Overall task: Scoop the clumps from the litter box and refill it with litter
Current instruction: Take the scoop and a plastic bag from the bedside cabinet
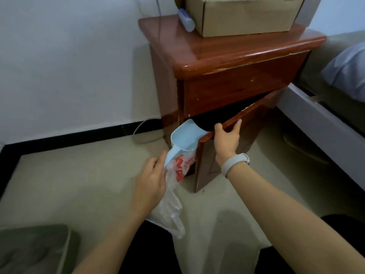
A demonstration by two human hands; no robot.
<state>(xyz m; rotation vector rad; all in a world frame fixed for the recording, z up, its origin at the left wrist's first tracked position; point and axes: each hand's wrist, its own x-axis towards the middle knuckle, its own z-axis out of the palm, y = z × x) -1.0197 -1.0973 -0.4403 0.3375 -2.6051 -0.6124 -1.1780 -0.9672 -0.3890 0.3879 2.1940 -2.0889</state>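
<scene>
Head view: beige floor (79, 184), white wall, red-brown nightstand (227, 62) beside a bed. Right hand (227, 139) fingers curled over the nightstand's open lower door (221, 155). Left hand (152, 180), just left of the door, clamps the light-blue scoop (183, 137) handle and a plastic bag (173, 194). Cardboard box (243, 14) on the nightstand top.
</scene>
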